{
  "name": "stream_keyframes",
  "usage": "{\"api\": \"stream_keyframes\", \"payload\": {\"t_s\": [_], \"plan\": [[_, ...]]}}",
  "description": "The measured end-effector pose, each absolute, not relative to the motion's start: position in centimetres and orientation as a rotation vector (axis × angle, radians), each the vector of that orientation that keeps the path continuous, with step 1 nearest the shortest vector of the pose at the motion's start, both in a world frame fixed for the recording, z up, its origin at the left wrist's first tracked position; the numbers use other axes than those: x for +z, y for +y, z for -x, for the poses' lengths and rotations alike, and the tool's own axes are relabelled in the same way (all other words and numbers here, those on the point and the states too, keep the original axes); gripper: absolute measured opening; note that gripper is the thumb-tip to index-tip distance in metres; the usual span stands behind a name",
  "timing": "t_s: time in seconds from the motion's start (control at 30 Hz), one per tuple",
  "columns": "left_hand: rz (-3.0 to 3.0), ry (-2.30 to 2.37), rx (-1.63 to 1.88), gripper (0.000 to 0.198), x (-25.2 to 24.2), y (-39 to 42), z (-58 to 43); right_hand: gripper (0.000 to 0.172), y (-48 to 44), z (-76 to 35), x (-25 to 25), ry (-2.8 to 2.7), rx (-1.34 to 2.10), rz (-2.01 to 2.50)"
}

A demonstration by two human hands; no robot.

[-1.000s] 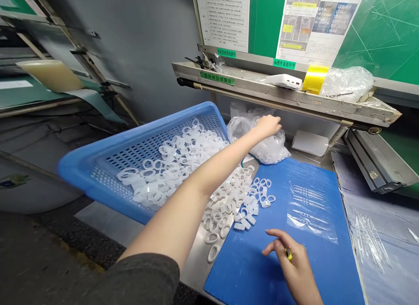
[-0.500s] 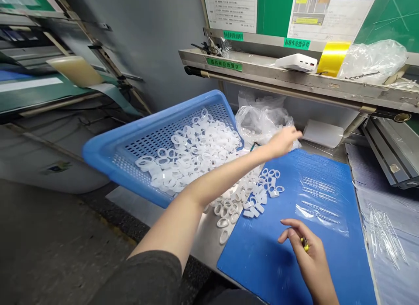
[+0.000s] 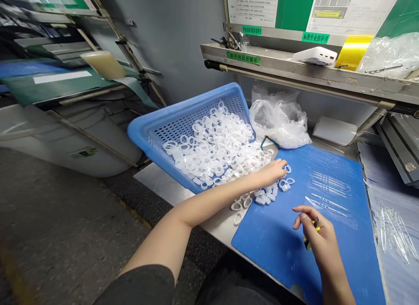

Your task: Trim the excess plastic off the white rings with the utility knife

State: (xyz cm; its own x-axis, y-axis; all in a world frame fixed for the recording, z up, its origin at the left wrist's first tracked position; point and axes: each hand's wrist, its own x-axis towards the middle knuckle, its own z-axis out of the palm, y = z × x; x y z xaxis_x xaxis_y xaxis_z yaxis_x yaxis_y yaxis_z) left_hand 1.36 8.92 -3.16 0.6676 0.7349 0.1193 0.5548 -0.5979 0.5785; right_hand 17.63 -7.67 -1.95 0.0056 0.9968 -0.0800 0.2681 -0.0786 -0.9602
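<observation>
Steel workbench (image 3: 170,183): its top is carrying a blue mat (image 3: 278,257) along the front edge and a shelf (image 3: 278,62) above the back. Blue plastic basket (image 3: 140,130): perforated, tilting at an angle with one side over the bench, and holding the large heap of white rings (image 3: 209,147), which is filling its lower half. Clear plastic bag (image 3: 279,123): lying behind the basket, with a few pale rings showing through the film. Clear plastic sleeve (image 3: 327,198): lying flat on the right of the mat, with thin clear strips inside. Smaller group of white rings (image 3: 266,195): spreading across the near corner of the mat, with a few loose rings (image 3: 238,204) sitting on the bare steel beside it. Most rings are remaining in the basket, and only this small share is lying out on the mat, loosely scattered rather than lined up. The rings are looking translucent, oval and band-like. Left hand (image 3: 270,174): reaching over the rings at the mat's edge, palm down with fingers curling; whether it is gripping one, the view cannot tell. Right hand (image 3: 310,228): hovering above the mat, with its fingers closing on a small yellow tool (image 3: 307,241).
</observation>
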Motion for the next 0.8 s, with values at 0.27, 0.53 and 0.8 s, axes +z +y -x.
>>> {"api": "stream_keyframes", "payload": {"t_s": [0.27,0.53,0.8], "plan": [[-1.871,0.717,0.664,0.034,-0.2,1.9,0.2,0.030,-7.8,-17.5,-1.6,-1.252,1.055,1.469],[-0.902,0.451,0.483,0.052,-0.2,-0.3,-0.6,0.031,-7.5,-17.7,-1.8,-1.174,1.186,1.302],[-0.810,0.472,0.377,0.047,-0.3,-0.4,-0.2,0.033,-6.4,-16.1,0.9,-1.177,1.496,1.186]]}}
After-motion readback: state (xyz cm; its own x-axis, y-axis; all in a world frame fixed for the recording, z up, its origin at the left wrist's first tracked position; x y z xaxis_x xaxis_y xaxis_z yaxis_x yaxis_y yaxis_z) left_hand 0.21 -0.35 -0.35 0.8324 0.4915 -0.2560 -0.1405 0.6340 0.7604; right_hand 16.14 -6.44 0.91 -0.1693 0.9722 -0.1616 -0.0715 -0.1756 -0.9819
